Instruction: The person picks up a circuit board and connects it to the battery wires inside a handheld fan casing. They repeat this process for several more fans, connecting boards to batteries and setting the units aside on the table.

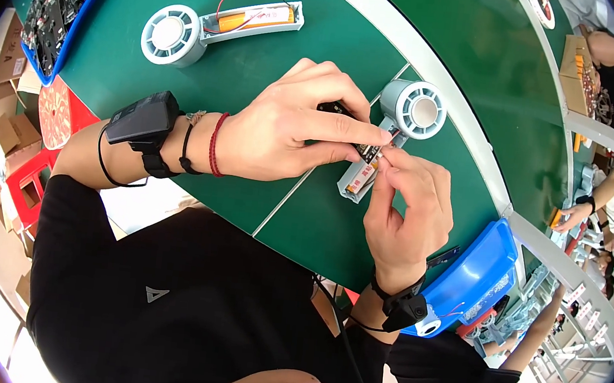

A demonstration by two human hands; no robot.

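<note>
My left hand (284, 125) pinches a narrow black circuit board (366, 153) between thumb and fingers. Thumb and fingertips of my right hand (413, 210) close together at the board's edge; what they hold is too small and covered to name. Beneath both hands lies a light blue handheld fan (414, 109), its round head up and to the right. The open handle (353, 185) of this fan shows part of an orange battery with a white label. A similar fan (170, 35) lies farther left, with an orange battery (258, 19), wires and a white plug exposed.
A blue-rimmed bin (76, 34) of black circuit boards stands at the far left. On the right is a blue tray (475, 261), near a co-worker's arm (536, 328). A pale rail (470, 137) borders the green table. Red stools (27, 188) and cardboard boxes (10, 134) are left.
</note>
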